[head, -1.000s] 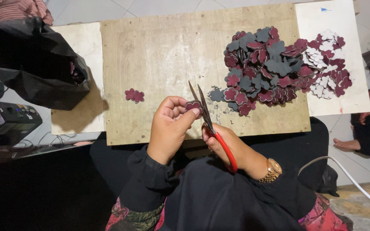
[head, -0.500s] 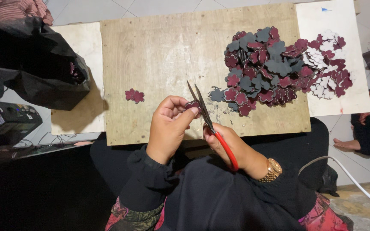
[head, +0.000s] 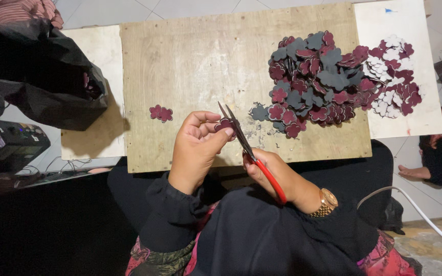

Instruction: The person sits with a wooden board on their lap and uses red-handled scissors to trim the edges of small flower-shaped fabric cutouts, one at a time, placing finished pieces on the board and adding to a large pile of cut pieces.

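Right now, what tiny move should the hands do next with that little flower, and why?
Probably close the red-handled scissors a little: their blades stand open around the small maroon flower-shaped piece pinched in the left hand, with the right hand on the handles.

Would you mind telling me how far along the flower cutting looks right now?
Done: a big heap of cut flower shapes lies on the wooden board, plus a small pair set apart. In hand: the left hand holds one maroon piece while the right hand works red-handled scissors at it. Left: the pictures show no uncut stock, so I cannot tell.
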Tool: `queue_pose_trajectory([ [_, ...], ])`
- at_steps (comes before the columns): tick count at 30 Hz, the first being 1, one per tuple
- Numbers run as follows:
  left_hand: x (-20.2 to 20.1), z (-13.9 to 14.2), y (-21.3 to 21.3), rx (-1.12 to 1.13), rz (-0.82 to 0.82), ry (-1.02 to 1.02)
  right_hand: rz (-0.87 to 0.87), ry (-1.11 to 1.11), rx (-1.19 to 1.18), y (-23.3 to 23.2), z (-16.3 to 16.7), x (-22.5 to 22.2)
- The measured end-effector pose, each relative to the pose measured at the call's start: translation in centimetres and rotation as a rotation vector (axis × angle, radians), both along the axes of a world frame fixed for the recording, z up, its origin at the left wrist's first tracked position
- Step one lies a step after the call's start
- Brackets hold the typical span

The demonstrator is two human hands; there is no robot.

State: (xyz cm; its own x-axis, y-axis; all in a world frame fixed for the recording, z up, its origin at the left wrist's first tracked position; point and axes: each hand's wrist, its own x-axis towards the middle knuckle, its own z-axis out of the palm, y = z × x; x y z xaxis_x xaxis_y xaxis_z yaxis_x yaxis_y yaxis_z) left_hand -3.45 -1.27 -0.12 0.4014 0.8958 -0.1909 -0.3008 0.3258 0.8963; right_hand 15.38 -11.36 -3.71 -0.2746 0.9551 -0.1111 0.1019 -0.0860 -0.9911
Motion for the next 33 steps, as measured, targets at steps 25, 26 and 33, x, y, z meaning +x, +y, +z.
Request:
queue_pose_trajectory([
  [25, -0.1, 0.6, -0.3, 0.026, -0.011, 0.091, 0.083, 0.035, 0.022, 0.1, 0.9, 0.0],
  [26, 0.0, 0.6, -0.4, 0.028, -0.014, 0.098, 0.086, 0.044, 0.032, 0.1, 1.0, 0.0],
  [33, 0.2, 0.4, -0.5, 0.040, -0.013, 0.100, 0.047, 0.048, 0.012, 0.0, 0.8, 0.1],
])
